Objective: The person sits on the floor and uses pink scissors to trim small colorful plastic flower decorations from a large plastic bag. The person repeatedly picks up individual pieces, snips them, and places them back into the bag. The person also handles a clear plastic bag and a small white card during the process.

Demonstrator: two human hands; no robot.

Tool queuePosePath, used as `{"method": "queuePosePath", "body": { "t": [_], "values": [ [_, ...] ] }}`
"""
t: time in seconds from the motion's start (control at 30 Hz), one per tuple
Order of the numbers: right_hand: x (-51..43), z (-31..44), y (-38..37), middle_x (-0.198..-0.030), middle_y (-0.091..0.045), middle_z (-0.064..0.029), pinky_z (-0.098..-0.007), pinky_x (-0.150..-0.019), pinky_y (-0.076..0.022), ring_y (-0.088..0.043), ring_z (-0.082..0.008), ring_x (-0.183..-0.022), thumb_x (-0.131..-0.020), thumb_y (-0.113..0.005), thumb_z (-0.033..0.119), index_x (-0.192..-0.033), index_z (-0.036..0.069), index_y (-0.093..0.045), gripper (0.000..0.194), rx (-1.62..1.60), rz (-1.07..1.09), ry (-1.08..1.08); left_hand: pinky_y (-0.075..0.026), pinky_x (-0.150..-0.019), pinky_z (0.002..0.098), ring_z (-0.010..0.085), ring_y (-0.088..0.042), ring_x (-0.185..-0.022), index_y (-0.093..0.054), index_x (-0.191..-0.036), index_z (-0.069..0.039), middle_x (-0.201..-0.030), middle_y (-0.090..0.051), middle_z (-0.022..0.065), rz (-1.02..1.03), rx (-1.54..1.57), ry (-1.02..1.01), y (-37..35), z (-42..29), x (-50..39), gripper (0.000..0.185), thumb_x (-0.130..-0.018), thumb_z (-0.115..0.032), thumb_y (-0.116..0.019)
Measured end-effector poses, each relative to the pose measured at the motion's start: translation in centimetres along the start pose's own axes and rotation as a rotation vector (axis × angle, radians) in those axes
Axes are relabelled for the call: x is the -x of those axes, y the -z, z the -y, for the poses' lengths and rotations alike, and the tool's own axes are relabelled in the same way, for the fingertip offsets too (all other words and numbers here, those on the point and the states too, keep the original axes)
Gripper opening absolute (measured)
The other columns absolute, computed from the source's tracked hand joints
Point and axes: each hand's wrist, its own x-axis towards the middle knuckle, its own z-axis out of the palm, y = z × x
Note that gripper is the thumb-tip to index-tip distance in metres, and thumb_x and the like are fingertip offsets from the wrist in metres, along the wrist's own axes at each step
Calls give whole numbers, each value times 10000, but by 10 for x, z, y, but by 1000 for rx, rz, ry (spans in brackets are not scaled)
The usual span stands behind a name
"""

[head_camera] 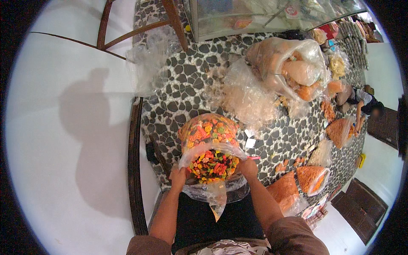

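Note:
A large clear plastic bag [208, 127] full of colourful snack pieces [213, 167] stands on the floor before me, its mouth facing me. My left hand [178, 177] is closed on the left side of the bag's rim. On the right side, my right hand [248, 168] grips the rim, and a thin pink object [254, 157] sticks out beside its fingers. A small clear packet [218, 197] with some orange at its tip hangs over the near edge of the bag, between my forearms.
Loose clear plastic bags [248, 95] lie beyond, beside a big filled sack [271, 60]. Bags of orange snacks [310, 180] stand at right, where another person [366, 102] is bent over. A wooden frame [137, 33] and a glass case [248, 16] are at the far side.

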Motion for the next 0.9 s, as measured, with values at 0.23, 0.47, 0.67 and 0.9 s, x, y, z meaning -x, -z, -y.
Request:
{"method": "queuePosePath", "body": {
  "t": [0.23, 0.47, 0.67, 0.9],
  "values": [
    [6, -9, -14, -916, -700, -346, -552, -814, -541, -680, -524, -961, -998, -560, 553, -1001, -105, -688, 670, -287, 60, 239, -469, -806, 399, 237, -604, -894, -621, -1173, 63, -1001, -636, 110, 10, -81, 9, 2, 8, -7, 421, -1035, -316, -502],
    [1, -16, -19, -908, -698, -90, -416, -743, -498, -596, -178, -820, -1015, -629, 466, -1072, -46, -688, 519, -390, 216, 218, -414, -666, 333, 154, -518, -747, -609, -1042, -50, -861, -546, 15, 78, 238, -57, 15, 34, -1, 404, -1081, -426, -466],
    [24, 64, 24, -753, -672, -330, -522, -729, -542, -705, -484, -795, -940, -651, 601, -845, -143, -670, 750, -93, 102, 353, -326, -496, 318, 128, -413, -561, -533, -875, -133, -684, -421, -43, 12, 773, 230, 54, 19, 36, 379, -1105, -416, -429],
    [73, 220, 77, -769, -666, -321, -538, -731, -529, -677, -507, -800, -998, -588, 470, -851, -101, -681, 597, 193, 161, 738, -300, -465, 319, 122, -354, -499, -431, -817, -160, -650, -374, -36, -36, 1233, 230, 77, 33, 81, 388, -1097, -426, -466]
  ]
}}
